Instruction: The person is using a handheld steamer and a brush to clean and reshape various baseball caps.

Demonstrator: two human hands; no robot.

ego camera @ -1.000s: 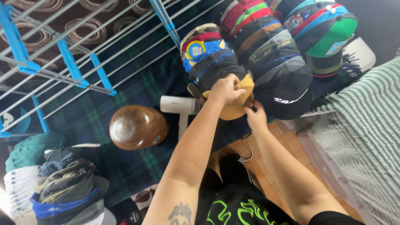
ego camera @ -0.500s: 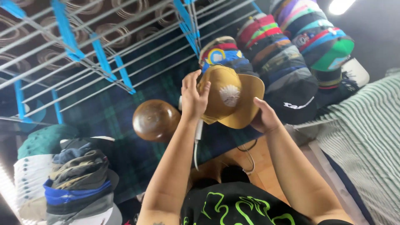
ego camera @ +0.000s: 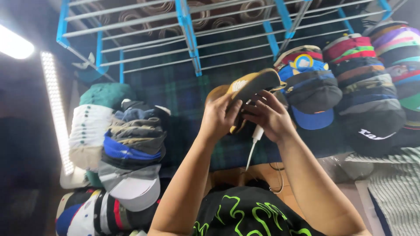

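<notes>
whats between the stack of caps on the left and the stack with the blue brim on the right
In the head view, the left hand and right hand hold a tan cap there, over dark plaid cloth.

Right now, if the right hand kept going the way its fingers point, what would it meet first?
The right hand points up-left into the mustard-yellow cap with a dark underbrim, which its fingertips seem to touch already; the left hand grips the cap's other side.
</notes>
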